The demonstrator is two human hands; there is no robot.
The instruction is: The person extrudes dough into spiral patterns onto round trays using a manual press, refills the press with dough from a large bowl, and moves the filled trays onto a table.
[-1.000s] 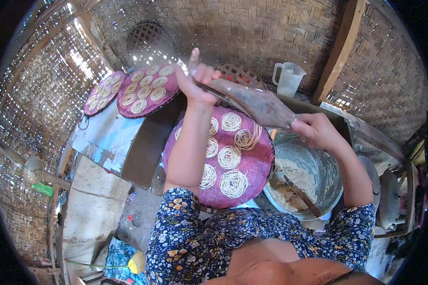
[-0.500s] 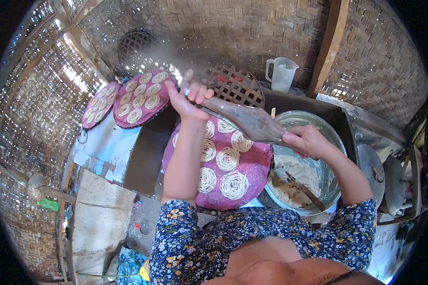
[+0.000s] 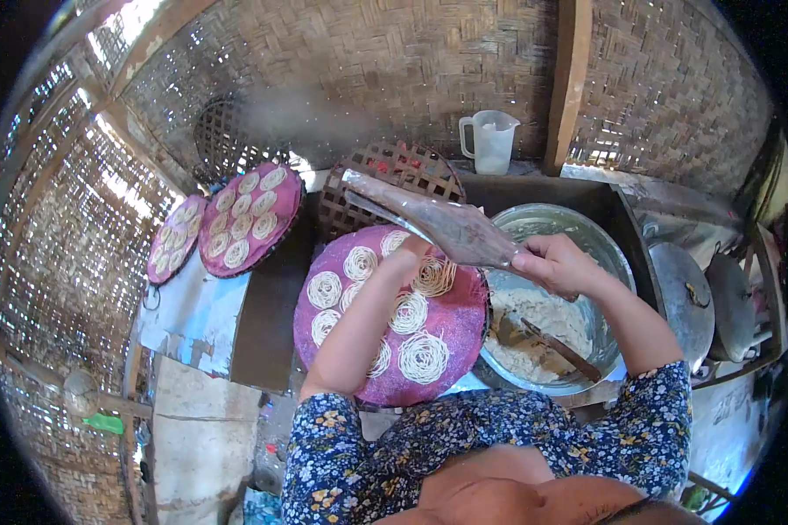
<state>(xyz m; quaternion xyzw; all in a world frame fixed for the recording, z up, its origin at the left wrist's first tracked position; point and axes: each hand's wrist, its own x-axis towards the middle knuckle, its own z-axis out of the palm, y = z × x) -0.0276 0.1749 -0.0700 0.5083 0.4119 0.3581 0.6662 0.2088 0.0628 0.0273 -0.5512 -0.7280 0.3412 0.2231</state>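
My right hand [image 3: 562, 266] is closed round the right end of a long wooden press [image 3: 471, 233], which looks like two wooden pieces lying together and slants across in front of me. My left hand [image 3: 409, 255] is lower, beneath the press and over a round pink tray [image 3: 464, 339], near a coil of pale strands [image 3: 432, 276]. The press hides its fingers. Several more coils, such as a large one [image 3: 424, 357], lie on this tray. To the right, a metal basin [image 3: 623, 262] holds whitish dough [image 3: 543, 317] and a wooden spatula [image 3: 569, 353].
Two pink trays [image 3: 266, 241] with coils lean at the left on a box [image 3: 276, 328]. Behind stand a lattice basket [image 3: 385, 171] and a plastic jug [image 3: 494, 144]. Metal lids [image 3: 679, 289] are at the right. A woven wall [image 3: 394, 70] closes the back.
My left hand has let go of the press's left end and moved down over the tray. My right hand still grips the other end. The view has shifted slightly.
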